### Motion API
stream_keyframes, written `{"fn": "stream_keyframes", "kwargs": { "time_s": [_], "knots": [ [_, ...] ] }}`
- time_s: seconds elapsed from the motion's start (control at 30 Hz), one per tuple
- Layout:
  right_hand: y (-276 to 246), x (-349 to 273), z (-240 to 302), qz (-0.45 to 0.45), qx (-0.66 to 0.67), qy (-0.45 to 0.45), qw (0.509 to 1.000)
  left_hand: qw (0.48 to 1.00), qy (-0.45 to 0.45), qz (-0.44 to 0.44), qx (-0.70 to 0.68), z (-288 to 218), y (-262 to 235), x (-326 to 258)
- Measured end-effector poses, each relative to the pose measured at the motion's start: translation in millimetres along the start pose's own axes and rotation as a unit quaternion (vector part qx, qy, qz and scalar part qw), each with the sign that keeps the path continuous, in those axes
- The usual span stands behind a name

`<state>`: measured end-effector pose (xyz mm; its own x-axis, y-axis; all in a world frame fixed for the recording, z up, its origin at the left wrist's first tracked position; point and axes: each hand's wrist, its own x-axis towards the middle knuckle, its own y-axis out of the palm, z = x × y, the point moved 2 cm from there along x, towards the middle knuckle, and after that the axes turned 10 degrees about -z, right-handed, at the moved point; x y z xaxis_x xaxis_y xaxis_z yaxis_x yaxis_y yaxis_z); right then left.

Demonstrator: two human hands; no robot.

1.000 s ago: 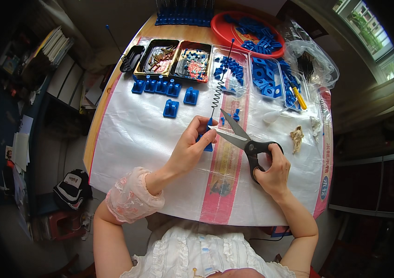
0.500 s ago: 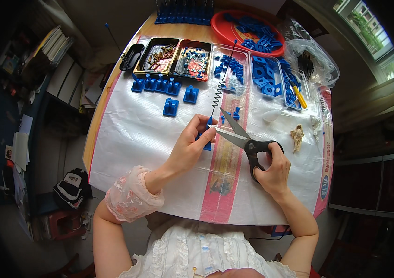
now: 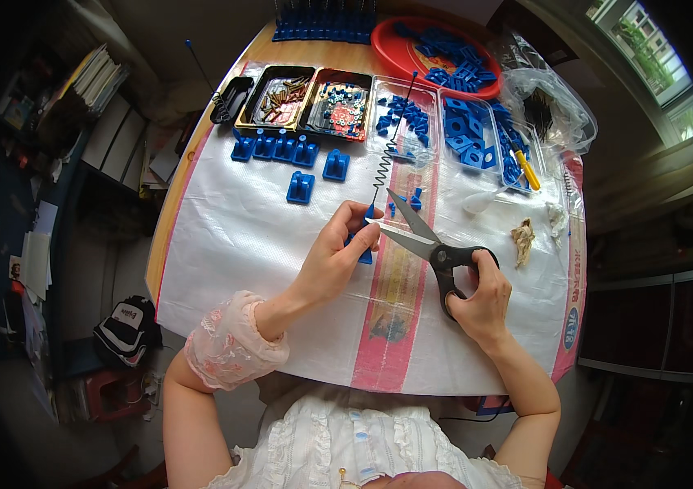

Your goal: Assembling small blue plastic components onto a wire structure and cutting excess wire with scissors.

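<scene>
While the left hand [image 3: 338, 257] pinches a half-hidden blue piece [image 3: 365, 255] — spring [image 3: 387, 155] attached — the right hand [image 3: 481, 297] grips open scissors [image 3: 428, 244].

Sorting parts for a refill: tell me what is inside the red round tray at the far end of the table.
The red round tray holds a loose heap of small blue plastic parts. Bare red floor shows on its left side. Whatever lies beneath the heap is covered.

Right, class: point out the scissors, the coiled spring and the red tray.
scissors [image 3: 418, 238], head view, on the lower blade near the pivot.
coiled spring [image 3: 389, 151], head view, on the coils midway along.
red tray [image 3: 385, 50], head view, on its bare left rim.
</scene>
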<state>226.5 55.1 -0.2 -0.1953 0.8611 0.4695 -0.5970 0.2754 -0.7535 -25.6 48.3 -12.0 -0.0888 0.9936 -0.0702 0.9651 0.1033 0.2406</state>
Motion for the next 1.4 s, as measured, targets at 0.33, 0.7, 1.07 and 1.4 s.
{"fn": "stream_keyframes", "kwargs": {
  "time_s": [0.33, 0.7, 1.07, 1.4],
  "knots": [
    [-0.3, -0.9, 0.5, 0.001, 0.003, 0.015, 1.0, 0.999, -0.025, 0.021, -0.044, 3.4, -1.2, 1.5],
    [-0.2, -3.0, -4.1, -0.018, 0.023, 0.034, 0.999, 0.995, -0.035, 0.029, -0.085, 6.3, -2.3, 4.8],
    [0.1, -3.4, -5.2, -0.02, 0.03, 0.039, 0.999, 0.997, -0.031, -0.001, -0.067, 6.8, -2.1, 4.0],
    [0.7, -2.4, -2.9, -0.003, 0.012, 0.027, 1.0, 0.995, -0.032, -0.009, -0.093, 8.6, -6.7, 6.5]
  ]
}}
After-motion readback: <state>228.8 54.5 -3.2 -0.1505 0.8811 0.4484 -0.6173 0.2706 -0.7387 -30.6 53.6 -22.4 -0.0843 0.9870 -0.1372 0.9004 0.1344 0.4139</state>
